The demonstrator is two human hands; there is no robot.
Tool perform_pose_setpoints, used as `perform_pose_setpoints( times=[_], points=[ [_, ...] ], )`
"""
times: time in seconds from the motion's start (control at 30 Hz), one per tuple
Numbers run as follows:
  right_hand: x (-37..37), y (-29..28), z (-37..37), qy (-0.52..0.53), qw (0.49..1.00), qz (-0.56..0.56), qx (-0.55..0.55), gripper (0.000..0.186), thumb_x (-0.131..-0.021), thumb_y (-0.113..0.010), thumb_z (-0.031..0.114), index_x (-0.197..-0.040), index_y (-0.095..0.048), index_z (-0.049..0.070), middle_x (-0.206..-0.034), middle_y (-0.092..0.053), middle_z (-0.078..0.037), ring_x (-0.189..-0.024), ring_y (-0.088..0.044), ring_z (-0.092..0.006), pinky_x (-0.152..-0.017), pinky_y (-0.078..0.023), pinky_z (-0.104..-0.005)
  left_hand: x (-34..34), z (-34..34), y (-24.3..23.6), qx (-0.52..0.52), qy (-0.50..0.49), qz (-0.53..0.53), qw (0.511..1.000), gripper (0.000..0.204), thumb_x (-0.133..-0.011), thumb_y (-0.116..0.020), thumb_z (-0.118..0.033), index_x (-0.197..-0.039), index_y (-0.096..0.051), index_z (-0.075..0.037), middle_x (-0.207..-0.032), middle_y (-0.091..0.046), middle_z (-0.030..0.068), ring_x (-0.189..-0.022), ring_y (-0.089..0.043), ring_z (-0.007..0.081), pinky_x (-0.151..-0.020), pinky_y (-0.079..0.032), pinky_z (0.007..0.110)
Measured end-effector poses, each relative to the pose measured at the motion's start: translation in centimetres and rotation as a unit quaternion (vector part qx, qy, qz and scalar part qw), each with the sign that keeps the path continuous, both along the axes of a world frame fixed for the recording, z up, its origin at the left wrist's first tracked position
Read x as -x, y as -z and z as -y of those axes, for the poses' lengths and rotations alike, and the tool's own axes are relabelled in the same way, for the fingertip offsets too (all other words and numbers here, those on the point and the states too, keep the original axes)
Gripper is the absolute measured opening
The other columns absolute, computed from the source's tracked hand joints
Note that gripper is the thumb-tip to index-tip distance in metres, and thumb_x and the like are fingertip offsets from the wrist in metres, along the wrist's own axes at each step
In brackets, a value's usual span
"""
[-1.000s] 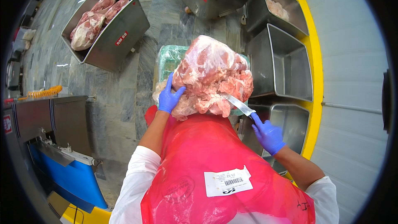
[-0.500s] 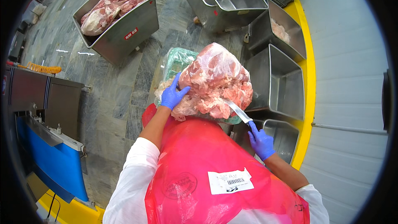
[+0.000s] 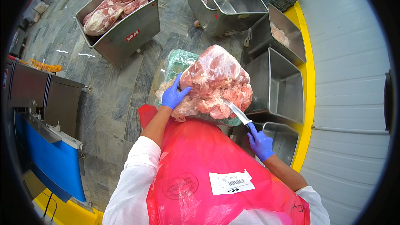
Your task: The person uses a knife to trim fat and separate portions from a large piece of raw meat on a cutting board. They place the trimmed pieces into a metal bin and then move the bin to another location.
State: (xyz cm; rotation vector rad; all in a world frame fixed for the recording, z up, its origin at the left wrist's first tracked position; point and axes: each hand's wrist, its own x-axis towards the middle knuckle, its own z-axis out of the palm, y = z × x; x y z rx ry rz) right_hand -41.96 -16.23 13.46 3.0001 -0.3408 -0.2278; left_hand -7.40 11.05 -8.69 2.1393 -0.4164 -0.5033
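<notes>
Pink-white meat, silver knife blade, violet gloves, red apron

Blue-violet gloves over the fingers; behind them, white sleeves; a glossy red apron with white label, round stamp

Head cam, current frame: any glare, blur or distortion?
Head view: glossy highlights on the red apron and pale light streaks on the floor; head view: black corners, yellow strip bowed by the fisheye; head view: left hand, right hand and knife fairly crisp, no obvious motion blur.
</notes>
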Motion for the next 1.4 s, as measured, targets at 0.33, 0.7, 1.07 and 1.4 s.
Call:
perform_pose_setpoints(
  times=[0.33,0.7,1.07,1.4],
  points=[
    [1.6,2.2,-2.2,0.104,0.991,-0.012,-0.087,0.059,-0.105,-0.06,0.041,-0.162,-0.044,0.031,-0.079,-0.065,-0.018,-0.057,-0.064,-0.0423,-0.055,-0.052,-0.0565,0.8,0.3,-0.6,-0.029,-0.013,-0.01,0.999,0.103,-0.088,-0.072,-0.071,-0.17,-0.025,-0.03,-0.123,-0.074,0.0261,-0.112,-0.072,0.0463,-0.095,-0.057,0.052],
    [-13.9,-17.6,4.9,0.085,0.939,-0.304,-0.136,0.051,-0.101,-0.069,0.036,-0.15,-0.062,0.024,-0.112,-0.074,-0.025,-0.097,-0.072,-0.0465,-0.087,-0.059,-0.0496,0.7,0.2,0.6,0.021,-0.014,-0.025,0.999,0.105,-0.086,-0.076,-0.067,-0.17,-0.025,-0.029,-0.126,-0.073,0.0269,-0.113,-0.072,0.0455,-0.095,-0.057,0.051],
    [-20.3,-15.2,6.2,0.064,0.896,-0.364,-0.246,0.047,-0.105,-0.065,0.033,-0.149,-0.063,0.017,-0.11,-0.076,-0.025,-0.099,-0.075,-0.0401,-0.092,-0.057,-0.0431,1.2,0.4,-0.8,0.004,-0.024,-0.05,0.998,0.102,-0.086,-0.075,-0.069,-0.169,-0.029,-0.032,-0.123,-0.074,0.0257,-0.111,-0.071,0.0477,-0.094,-0.057,0.053],
    [-6.3,-5.8,5.0,-0.031,0.987,-0.133,-0.082,0.057,-0.102,-0.066,0.039,-0.157,-0.052,0.032,-0.076,-0.067,-0.016,-0.061,-0.068,-0.0376,-0.055,-0.054,-0.0505,0.5,0.5,0.1,0.002,-0.02,-0.051,0.998,0.103,-0.086,-0.078,-0.064,-0.169,-0.027,-0.03,-0.107,-0.078,0.0218,-0.1,-0.075,0.0439,-0.086,-0.058,0.051]
  ],
)
